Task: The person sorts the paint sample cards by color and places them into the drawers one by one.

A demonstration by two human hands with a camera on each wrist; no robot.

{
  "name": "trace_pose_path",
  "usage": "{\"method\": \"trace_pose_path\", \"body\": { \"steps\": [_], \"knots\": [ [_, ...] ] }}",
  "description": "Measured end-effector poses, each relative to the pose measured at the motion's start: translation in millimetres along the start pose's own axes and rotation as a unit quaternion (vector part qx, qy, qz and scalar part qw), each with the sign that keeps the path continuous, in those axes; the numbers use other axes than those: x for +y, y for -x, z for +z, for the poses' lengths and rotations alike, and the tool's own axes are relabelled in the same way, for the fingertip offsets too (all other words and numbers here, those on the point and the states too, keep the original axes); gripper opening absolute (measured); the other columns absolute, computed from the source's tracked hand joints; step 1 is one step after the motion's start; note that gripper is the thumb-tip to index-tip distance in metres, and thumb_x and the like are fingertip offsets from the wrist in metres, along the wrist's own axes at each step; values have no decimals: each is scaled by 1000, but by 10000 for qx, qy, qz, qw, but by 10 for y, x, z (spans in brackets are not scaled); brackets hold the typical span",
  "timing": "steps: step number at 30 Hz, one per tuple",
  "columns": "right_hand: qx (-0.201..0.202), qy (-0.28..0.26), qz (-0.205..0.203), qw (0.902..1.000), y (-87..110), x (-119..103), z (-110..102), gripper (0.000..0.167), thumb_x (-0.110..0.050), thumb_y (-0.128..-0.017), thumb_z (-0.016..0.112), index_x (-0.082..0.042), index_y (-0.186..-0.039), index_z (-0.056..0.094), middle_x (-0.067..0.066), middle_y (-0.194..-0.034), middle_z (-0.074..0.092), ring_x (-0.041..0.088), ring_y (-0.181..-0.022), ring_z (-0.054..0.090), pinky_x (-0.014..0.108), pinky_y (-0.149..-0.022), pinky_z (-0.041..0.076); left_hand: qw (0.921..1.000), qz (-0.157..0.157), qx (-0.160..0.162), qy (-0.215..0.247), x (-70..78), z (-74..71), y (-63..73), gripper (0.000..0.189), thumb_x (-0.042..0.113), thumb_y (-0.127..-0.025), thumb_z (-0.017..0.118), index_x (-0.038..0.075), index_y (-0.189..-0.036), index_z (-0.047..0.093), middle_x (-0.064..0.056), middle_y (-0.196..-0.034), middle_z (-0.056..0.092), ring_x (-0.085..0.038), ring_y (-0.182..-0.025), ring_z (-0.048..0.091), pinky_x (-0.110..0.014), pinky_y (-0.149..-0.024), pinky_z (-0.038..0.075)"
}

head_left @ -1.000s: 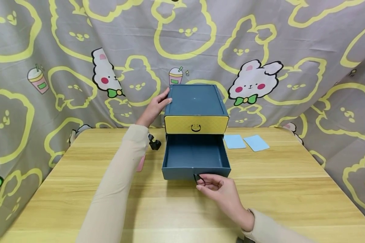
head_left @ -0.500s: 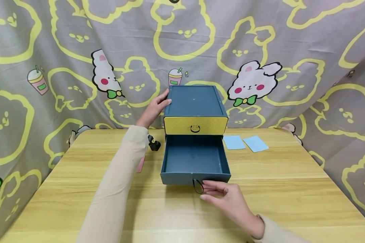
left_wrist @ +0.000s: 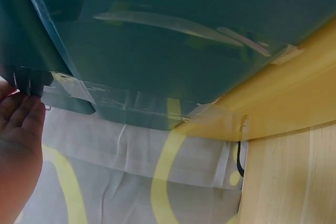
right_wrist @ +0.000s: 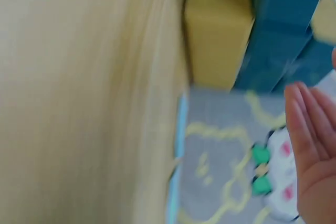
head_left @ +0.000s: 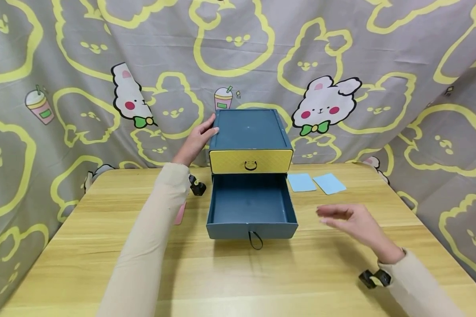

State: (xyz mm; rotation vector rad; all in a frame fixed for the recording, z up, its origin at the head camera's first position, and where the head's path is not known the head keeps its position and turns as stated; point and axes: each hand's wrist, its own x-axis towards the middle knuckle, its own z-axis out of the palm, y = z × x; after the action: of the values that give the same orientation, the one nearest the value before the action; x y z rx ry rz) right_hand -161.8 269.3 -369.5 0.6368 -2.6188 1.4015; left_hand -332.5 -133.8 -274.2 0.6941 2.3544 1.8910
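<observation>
A dark blue cabinet (head_left: 249, 130) with a yellow upper drawer (head_left: 250, 161) stands at the middle of the table. Its lower blue drawer (head_left: 252, 207) is pulled out, and nothing shows inside. A black loop (head_left: 255, 241) hangs from that drawer's front. My left hand (head_left: 194, 140) rests on the cabinet's upper left edge, thumb on top; in the left wrist view its fingers (left_wrist: 26, 114) touch the cabinet's side. Over the table right of the drawer, my right hand (head_left: 353, 222) is in the air, holding nothing, slightly blurred. The right wrist view shows its extended fingers (right_wrist: 310, 124).
Two light blue cards (head_left: 301, 182) lie right of the cabinet. A pink card (head_left: 180, 214) is partly hidden by the left sleeve. Wood-grain table (head_left: 238, 281) surrounds the cabinet, and a grey patterned curtain (head_left: 262, 44) hangs behind. Each wrist bears a black device (head_left: 374, 278).
The lower drawer came further out, pulled by its loop. My right hand then let go of the loop and moved right. The left hand stayed on the cabinet.
</observation>
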Motion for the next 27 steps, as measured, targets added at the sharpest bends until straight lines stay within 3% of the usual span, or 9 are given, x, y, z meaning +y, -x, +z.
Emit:
{"method": "trace_pose_path", "body": {
  "steps": [4,7,10,13,17,20,23,27],
  "knots": [
    [823,-57,1118,9903,-212,395,-169,39,-27,-88,68,0,-115,67,-5,-101,71,-4,-87,63,13,-74,49,10000,-32,-11,-25,7,-6,-8,65,26,-98,48,9,-152,15,0,-159,8,-13,-144,9,-34,-115,16],
    [1274,-230,1587,9788,-372,624,-231,50,-36,-88,66,1,-122,62,-20,-93,68,-8,-87,60,9,-76,45,10000,-33,-8,-6,9,-8,-15,65,25,-98,48,9,-152,14,-1,-159,7,-13,-144,9,-34,-115,16],
    [1630,-414,1883,9676,-506,779,-260,62,-41,-86,67,5,-126,56,-26,-89,63,-10,-85,57,7,-75,44,10000,-48,-11,-24,4,-10,-20,65,25,-98,48,10,-152,14,0,-159,8,-12,-144,9,-34,-115,16],
    [1867,-424,2140,9579,-594,883,-271,66,-41,-85,67,6,-129,53,-8,-104,65,-3,-93,56,9,-77,45,10000,-61,-33,-61,1,-7,-20,66,27,-98,49,11,-152,14,1,-159,8,-12,-144,9,-33,-115,16],
    [1775,-330,2421,9533,-656,996,-288,73,-41,-87,65,5,-139,42,22,-139,45,27,-123,44,31,-99,41,10000,-28,-15,-25,1,0,-8,65,25,-98,48,9,-152,15,0,-159,9,-13,-144,10,-33,-115,17],
    [1676,-520,2718,9462,-666,1082,-287,81,-38,-88,65,4,-146,27,25,-149,27,40,-136,27,48,-108,29,10000,-12,1,16,3,-1,1,64,25,-99,48,8,-151,15,-1,-159,9,-14,-144,10,-34,-115,18],
    [1568,-672,2914,9413,-666,1162,-264,88,-34,-88,65,4,-149,15,27,-152,17,43,-139,19,52,-110,24,10000,-29,-22,-25,6,-6,8,65,26,-99,48,9,-152,15,0,-159,8,-14,-144,10,-34,-115,18],
    [1265,-193,2871,9493,-695,1216,-210,97,-32,-85,70,7,-149,8,32,-151,15,47,-137,18,55,-109,23,10000,-19,-8,-43,8,-13,16,65,27,-98,48,9,-152,15,0,-159,9,-14,-144,10,-34,-115,18]
  ]
}}
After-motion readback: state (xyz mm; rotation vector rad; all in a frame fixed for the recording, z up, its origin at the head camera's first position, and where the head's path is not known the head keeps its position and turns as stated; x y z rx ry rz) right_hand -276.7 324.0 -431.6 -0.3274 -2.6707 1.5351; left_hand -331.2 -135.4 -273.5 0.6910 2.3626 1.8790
